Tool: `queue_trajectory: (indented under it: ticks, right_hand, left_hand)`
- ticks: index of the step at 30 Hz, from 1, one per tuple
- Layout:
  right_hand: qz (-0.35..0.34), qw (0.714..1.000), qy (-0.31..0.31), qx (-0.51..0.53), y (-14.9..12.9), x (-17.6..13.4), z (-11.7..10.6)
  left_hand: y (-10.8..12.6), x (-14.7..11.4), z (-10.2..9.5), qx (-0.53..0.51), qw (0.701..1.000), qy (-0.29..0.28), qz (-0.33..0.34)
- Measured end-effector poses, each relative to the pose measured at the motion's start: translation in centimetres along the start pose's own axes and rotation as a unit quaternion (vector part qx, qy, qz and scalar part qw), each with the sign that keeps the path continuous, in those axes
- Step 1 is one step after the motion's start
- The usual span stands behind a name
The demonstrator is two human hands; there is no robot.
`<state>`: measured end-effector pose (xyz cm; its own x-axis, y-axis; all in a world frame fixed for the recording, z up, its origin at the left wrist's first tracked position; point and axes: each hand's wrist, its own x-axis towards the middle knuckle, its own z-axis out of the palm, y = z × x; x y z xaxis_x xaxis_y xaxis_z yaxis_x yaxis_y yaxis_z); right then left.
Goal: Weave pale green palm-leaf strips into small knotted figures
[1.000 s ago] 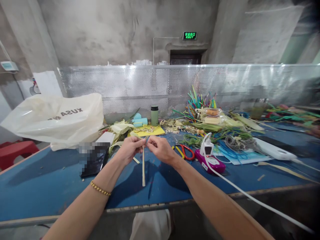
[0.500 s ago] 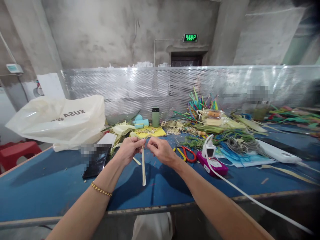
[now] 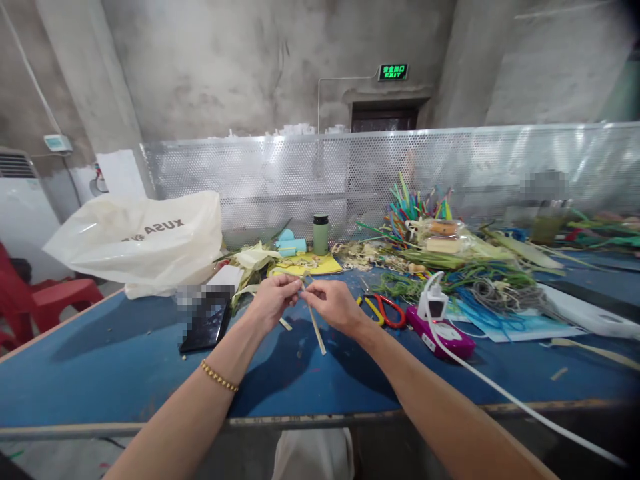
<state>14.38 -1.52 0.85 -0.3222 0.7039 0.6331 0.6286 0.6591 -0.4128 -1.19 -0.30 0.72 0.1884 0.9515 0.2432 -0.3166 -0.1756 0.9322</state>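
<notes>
Above the blue table, my left hand (image 3: 276,298) and my right hand (image 3: 331,303) meet fingertip to fingertip. Both are closed in a pinch on a narrow pale strip (image 3: 316,328), which looks like dried husk. Its free end hangs down below my right fingers, slanting to the right. The part between the fingertips is mostly hidden. A short pale scrap (image 3: 285,324) lies under my left hand. Just right of my right hand are scissors (image 3: 389,311) with red and yellow handles.
A black tablet (image 3: 207,323) lies left of my hands, with a big white plastic bag (image 3: 140,240) behind it. A green bottle (image 3: 321,237) stands behind my hands. To the right are a purple power strip (image 3: 443,337) with a white cable and tangled green and blue cords (image 3: 475,283).
My right hand has closed in against my left and now pinches the strip too. The strip's hanging end has swung from nearly vertical to a slant toward the right. The view has turned slightly left.
</notes>
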Motion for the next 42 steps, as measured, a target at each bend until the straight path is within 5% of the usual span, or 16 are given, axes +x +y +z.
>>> queue_trajectory:
  ticks: [6,27,42]
  right_hand:
    - [0.030,0.997,-0.014,0.066,0.3,0.1,0.3]
    - [-0.100,0.994,-0.016,-0.043,-0.5,-0.8,0.8]
    - [-0.107,0.993,-0.024,-0.044,-1.0,-1.1,0.7]
  left_hand:
    - [-0.1,-0.1,0.1,0.052,0.997,-0.050,0.026]
    - [-0.5,-0.1,0.3,0.084,0.994,0.006,0.072]
    - [-0.9,0.1,0.1,0.060,0.997,0.000,0.057]
